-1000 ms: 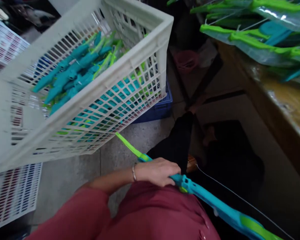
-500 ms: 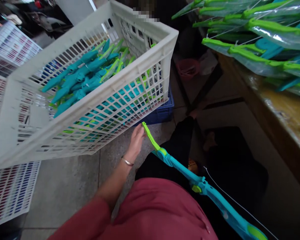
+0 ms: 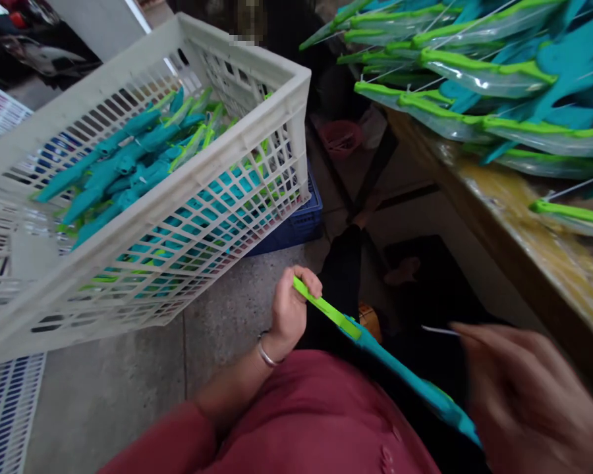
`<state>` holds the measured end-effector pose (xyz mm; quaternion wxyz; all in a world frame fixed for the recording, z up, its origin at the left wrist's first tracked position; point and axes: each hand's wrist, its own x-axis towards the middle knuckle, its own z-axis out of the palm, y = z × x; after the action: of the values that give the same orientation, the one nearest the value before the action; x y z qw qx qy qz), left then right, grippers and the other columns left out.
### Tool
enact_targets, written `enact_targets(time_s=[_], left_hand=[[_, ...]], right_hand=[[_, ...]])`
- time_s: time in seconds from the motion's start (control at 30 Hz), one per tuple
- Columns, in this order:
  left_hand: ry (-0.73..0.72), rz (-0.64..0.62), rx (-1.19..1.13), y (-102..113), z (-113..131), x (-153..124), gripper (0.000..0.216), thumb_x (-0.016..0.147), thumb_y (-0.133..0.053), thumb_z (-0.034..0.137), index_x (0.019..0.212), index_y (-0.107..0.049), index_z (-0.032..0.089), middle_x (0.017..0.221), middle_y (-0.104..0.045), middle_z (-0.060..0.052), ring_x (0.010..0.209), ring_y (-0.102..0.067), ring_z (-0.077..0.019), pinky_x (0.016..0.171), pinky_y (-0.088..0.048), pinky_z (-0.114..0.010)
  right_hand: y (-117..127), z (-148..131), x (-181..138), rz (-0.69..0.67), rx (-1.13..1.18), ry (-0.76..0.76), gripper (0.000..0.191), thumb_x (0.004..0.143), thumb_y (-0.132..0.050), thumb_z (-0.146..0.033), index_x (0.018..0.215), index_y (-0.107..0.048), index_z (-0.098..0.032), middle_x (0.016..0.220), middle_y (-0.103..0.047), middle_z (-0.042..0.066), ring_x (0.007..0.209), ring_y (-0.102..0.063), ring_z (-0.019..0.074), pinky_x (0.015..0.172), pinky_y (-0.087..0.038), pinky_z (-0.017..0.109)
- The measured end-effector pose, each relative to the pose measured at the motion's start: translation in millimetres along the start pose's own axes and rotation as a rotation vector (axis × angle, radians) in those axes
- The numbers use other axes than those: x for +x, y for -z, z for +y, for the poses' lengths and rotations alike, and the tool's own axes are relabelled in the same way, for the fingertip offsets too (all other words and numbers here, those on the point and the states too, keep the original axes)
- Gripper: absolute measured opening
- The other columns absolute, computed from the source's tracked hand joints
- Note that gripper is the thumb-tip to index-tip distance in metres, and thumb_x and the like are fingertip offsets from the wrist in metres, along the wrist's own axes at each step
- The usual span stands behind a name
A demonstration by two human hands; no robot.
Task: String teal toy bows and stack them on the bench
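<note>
"One teal-and-green bow (image 3: pixel 398 367), I see, just beyond the red shirt (image 3: pixel 306 408). Pointing where?"
"Green tip (image 3: pixel 329 311) upper left, long axis slanting down right."
"Grip?"
"Left hand (image 3: pixel 290 308) curls closed around that tip; blurred right hand (image 3: pixel 536 385) pinches white cord (image 3: pixel 439 330)."

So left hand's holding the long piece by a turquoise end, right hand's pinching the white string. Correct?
Not quite: in the head view, the left hand holds the long piece by its lime-green end. The right hand is pinching the white string.
</note>
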<state>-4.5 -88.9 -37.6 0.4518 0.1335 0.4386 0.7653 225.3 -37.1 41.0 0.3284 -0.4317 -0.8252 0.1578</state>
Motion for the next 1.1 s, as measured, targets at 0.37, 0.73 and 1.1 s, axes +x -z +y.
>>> enact_targets(time_s=[0.37, 0.73, 1.1], left_hand=[[-0.094, -0.301, -0.076, -18.9, 14.4, -39.5, 0.036, 0.095, -0.044, 0.052, 0.077, -0.049, 0.021, 0.062, -0.043, 0.000, 0.064, -0.040, -0.0177, 0.066, -0.035, -0.034], [-0.023, -0.409, -0.109, -24.7, 14.0, -43.9, 0.038, 0.092, -0.050, 0.054, 0.075, -0.047, 0.020, 0.069, -0.047, -0.002, 0.070, -0.043, -0.0176, 0.071, -0.038, -0.035], [0.017, -0.327, -0.041, -26.2, 14.1, -46.5, 0.041, 0.087, -0.052, 0.060, 0.071, -0.044, 0.023, 0.068, -0.045, -0.002, 0.068, -0.042, -0.0194, 0.072, -0.042, -0.039]], right_hand=[[-47.0, -68.1, 24.3, -0.208, 0.565, 0.171, 0.014, 0.101, -0.052, -0.006, 0.095, -0.063, -0.014, 0.084, -0.056, 0.002, 0.072, -0.056, 0.0094, 0.061, -0.045, 0.022], [-52.2, -75.0, 17.4, -0.174, 0.527, 0.156, 0.014, 0.102, -0.051, -0.008, 0.097, -0.063, -0.013, 0.086, -0.057, 0.003, 0.073, -0.057, 0.0109, 0.062, -0.048, 0.024], [-56.8, -72.6, 13.0, -0.185, 0.484, 0.214, 0.012, 0.100, -0.053, -0.007, 0.103, -0.064, -0.011, 0.087, -0.059, 0.006, 0.075, -0.058, 0.0133, 0.061, -0.049, 0.025]])
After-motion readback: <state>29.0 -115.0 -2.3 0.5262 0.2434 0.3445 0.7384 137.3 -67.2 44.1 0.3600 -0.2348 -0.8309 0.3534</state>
